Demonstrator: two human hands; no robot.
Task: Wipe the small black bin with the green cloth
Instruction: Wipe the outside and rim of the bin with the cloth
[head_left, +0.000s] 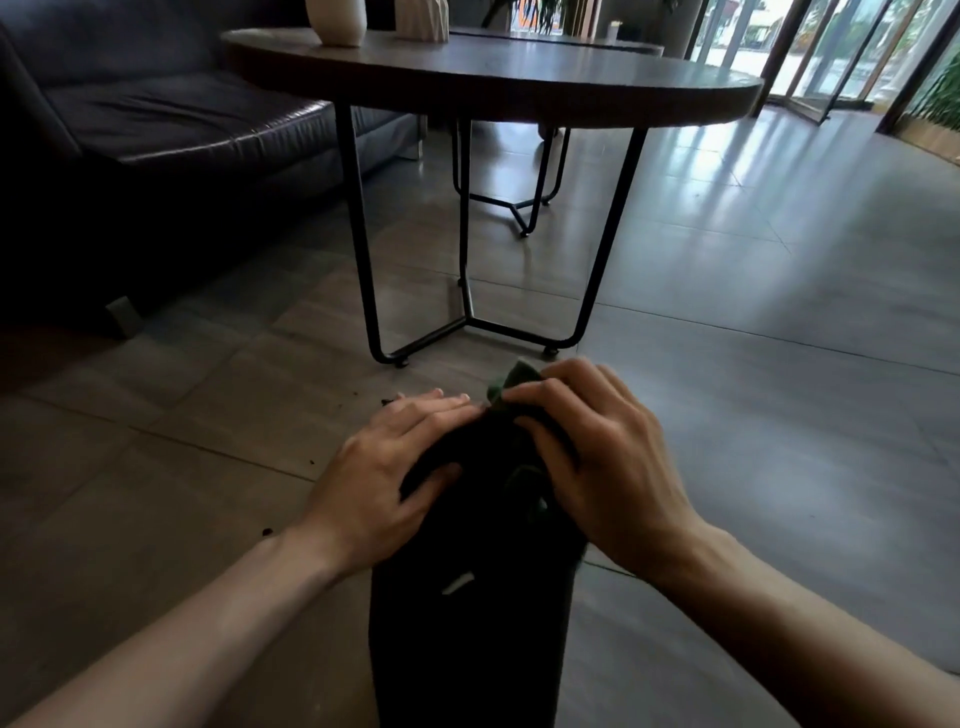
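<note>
- The small black bin (467, 613) stands on the tiled floor (753, 467) directly below the person, between the two forearms, a short way in front of the round desk (493, 78).
- The left hand (384, 483) lies over the bin's top left edge, fingers fairly straight across it and the thumb hooked against the near side; its grip looks like a steadying hold rather than a tight clench.
- The right hand (587, 452) has its fingers curled down on the green cloth (511, 387), pressing it to the top of the bin; only a corner of cloth shows beyond the fingertips.
- Risk: the bin looks tall and narrow, so a hard sideways stroke could tip or skid it on the smooth tiles if the left hand loosens.
- Risk: the cloth is bunched small under the fingers, so it could slip out and leave bare skin rubbing the surface.
- Risk: dark crumbs (387, 401) lie on the floor beside the bin; a cloth dragged low could pick them up and smear them.
- Black on black in dim light makes missed patches hard to judge.
</note>
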